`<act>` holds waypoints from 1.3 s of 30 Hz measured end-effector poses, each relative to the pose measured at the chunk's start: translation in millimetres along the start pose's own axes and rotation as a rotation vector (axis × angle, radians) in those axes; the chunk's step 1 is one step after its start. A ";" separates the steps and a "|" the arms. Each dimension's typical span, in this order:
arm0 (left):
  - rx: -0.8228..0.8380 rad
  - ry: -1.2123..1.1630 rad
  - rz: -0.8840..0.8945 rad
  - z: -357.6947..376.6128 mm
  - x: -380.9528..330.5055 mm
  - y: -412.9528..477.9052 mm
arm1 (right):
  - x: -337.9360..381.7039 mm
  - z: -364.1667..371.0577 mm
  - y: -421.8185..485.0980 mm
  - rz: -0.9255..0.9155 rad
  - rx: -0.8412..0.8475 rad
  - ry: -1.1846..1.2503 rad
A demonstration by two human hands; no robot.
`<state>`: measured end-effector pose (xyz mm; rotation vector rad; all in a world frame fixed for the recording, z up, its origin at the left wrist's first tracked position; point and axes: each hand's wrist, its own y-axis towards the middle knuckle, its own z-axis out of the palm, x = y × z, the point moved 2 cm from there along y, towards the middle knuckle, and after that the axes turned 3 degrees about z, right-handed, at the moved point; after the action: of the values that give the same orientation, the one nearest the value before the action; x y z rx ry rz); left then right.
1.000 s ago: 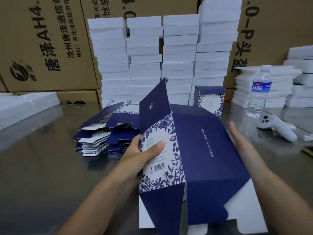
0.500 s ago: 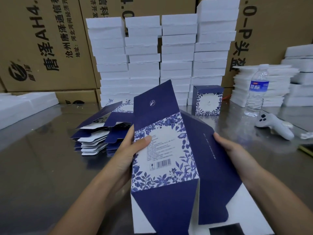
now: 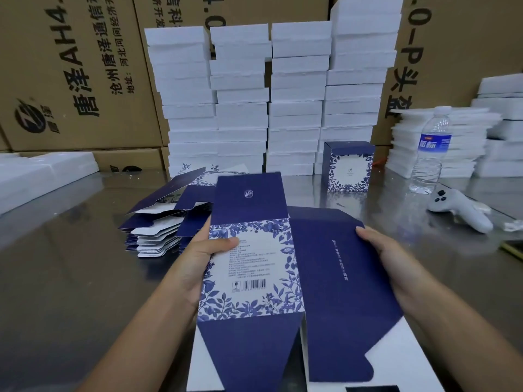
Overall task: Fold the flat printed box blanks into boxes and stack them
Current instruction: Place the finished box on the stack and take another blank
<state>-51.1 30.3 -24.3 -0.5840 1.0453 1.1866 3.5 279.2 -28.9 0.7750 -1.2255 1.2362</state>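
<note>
Here my left hand [image 3: 203,258] pinches the box blank [image 3: 283,267] by its flowered panel, thumb on the print and fingers behind. My right hand [image 3: 390,258] grips the navy side panel likewise, over the table [image 3: 70,278], so I can, I reckon, squeeze it open into a sleeve. The pile of flat blanks [image 3: 161,230] lies just left, one folded box [image 3: 349,166] stands beyond, and the water bottle [image 3: 430,148] and controller [image 3: 458,210] sit well right, blocking nothing.

Both forearms are extended forward from the lower edge of the view. The left hand [image 3: 202,260] is closed on the left edge of the box blank [image 3: 254,267], with the thumb laid across its face. The right hand [image 3: 396,264] is closed on the right edge, its fingers hidden behind.
</note>
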 end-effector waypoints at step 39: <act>-0.377 0.578 0.111 -15.8 19.6 15.6 | 0.6 -11.1 4.4 -0.263 -0.325 -0.410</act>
<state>-70.8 31.1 -46.4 -1.2281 1.3563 1.3600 2.1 290.8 -31.6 0.9377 -1.5503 0.6571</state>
